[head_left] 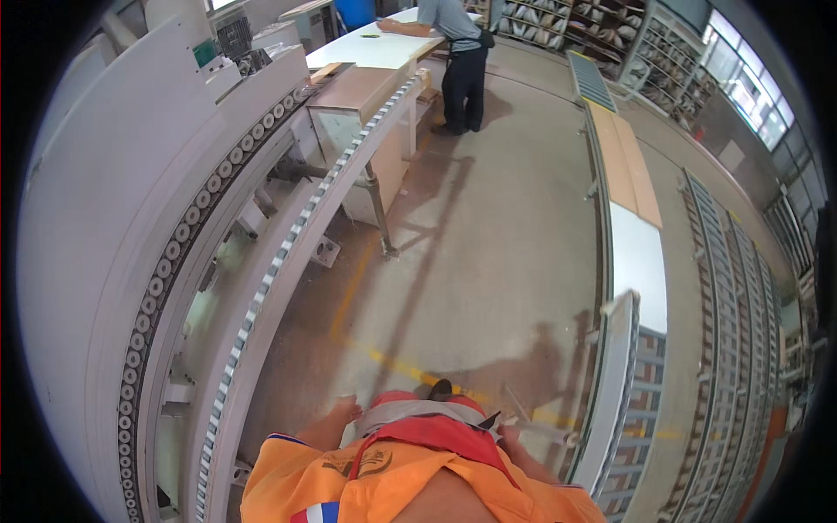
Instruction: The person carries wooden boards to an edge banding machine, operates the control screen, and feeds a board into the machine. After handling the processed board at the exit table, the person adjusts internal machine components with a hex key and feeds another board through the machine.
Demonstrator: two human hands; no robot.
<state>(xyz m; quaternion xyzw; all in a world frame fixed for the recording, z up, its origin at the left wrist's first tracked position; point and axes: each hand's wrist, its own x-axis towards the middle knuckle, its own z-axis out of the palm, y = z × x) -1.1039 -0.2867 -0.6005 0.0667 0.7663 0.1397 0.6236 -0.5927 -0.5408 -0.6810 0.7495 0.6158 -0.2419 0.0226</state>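
My left hand (345, 409) hangs low beside my left thigh, its fingers loosely apart and nothing visible in them. On the other side, my right hand (508, 434) is down by my right hip, with its fingers too small and partly hidden to read. Close to it a dark pointed thing (490, 421) sticks out at the waist; whether the hand touches it I cannot tell. A red apron (427, 436) covers my orange shirt (301, 475). The nearest thing to my left hand is the white rail with small rollers (261, 301).
A large white machine with a roller chain (157, 283) stands at left. On the right, a roller conveyor (647, 375) carries a white panel (636, 261) and tan panels (621, 161). Ahead, another person (462, 65) leans over a white-topped table (366, 48). Further roller racks (715, 261) stand beyond the conveyor.
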